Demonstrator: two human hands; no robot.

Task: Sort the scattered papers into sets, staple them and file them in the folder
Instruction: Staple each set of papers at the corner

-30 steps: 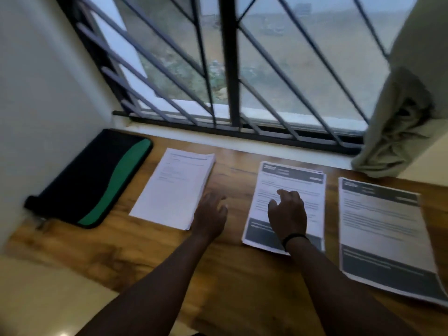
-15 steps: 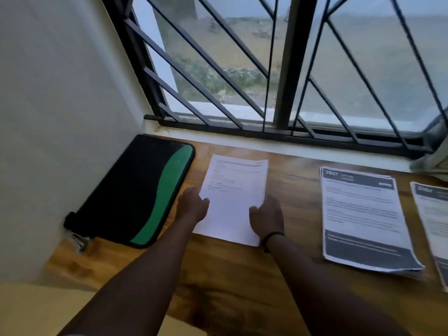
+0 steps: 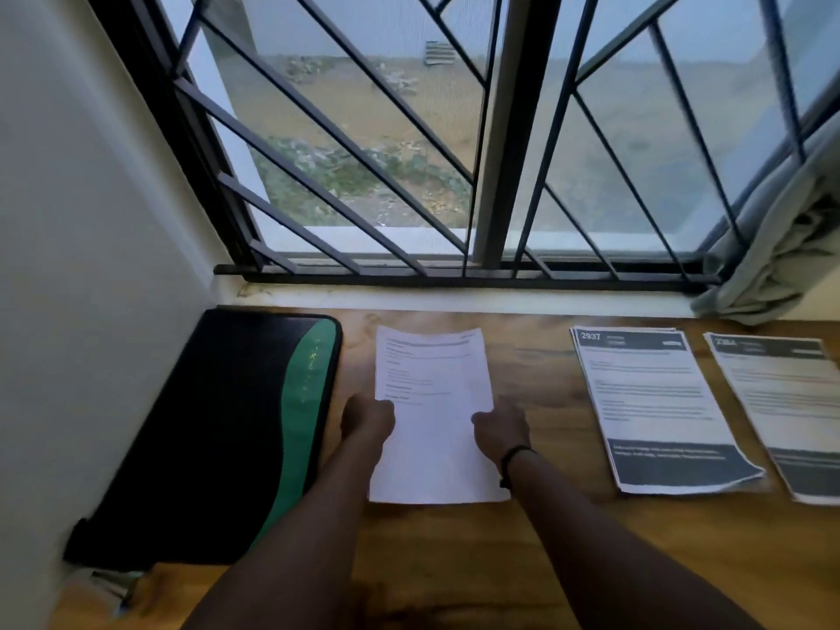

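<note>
both hands, left grip [image 3: 367, 418] and right grip [image 3: 500, 427], pinch the side edges of a white paper stack [image 3: 434, 416] on the table [image 3: 454, 561], folder [image 3: 218, 429] just left.

Both forearms reach forward, the left hand [image 3: 367, 418] and right hand [image 3: 501, 428] each gripping a side edge of the white sheets [image 3: 434, 429].

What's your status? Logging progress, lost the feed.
Left hand and right hand grip the white paper set by its sides. Folder lies shut to its left. Two banded sets wait right. Nothing blocking.
</note>
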